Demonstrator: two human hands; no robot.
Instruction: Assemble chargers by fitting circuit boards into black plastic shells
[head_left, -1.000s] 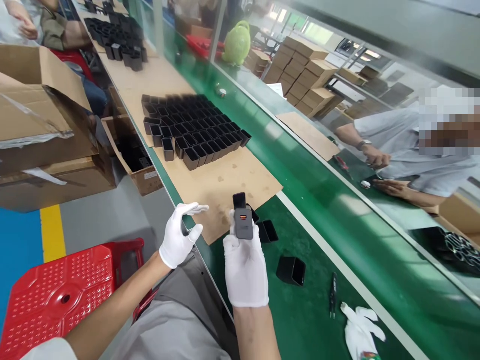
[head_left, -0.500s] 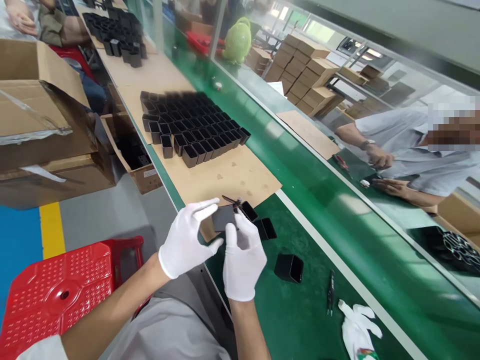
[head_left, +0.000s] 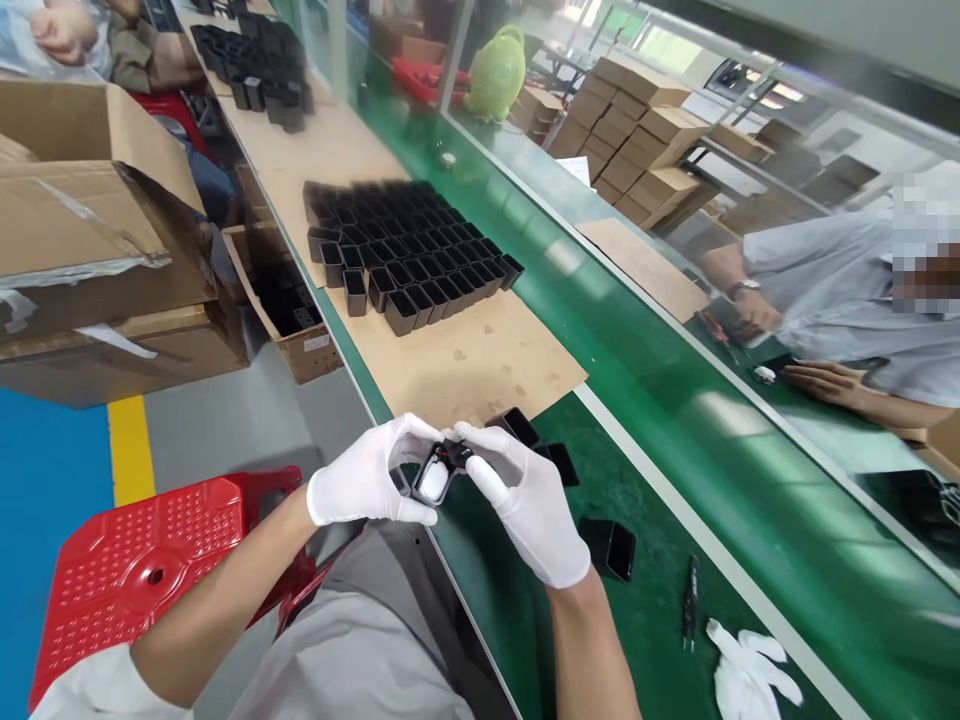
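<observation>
My left hand (head_left: 379, 472), in a white glove, is closed around a black rectangular housing (head_left: 421, 503) above the bench's near edge. Its opening now faces me, and something white (head_left: 433, 481) shows inside. My right hand (head_left: 529, 490), also gloved, pinches a small dark piece (head_left: 456, 453) with a bit of red at the rim of that housing; its exact kind is hard to make out. Just beyond my right hand lie two black housings (head_left: 514, 426) side by side. Another black housing (head_left: 609, 547) lies on the green bench to the right.
Rows of black housings (head_left: 420, 265) stand on brown paper (head_left: 480, 350). Black tweezers (head_left: 691, 603) and a white glove (head_left: 750, 675) lie to the right. A red stool (head_left: 150, 570) and cardboard boxes (head_left: 82, 220) are at left. A co-worker's hands (head_left: 821, 380) work across the line.
The held housing has turned from showing its flat side to showing its open end. My right hand has moved right and turned, bringing the small dark piece to the opening.
</observation>
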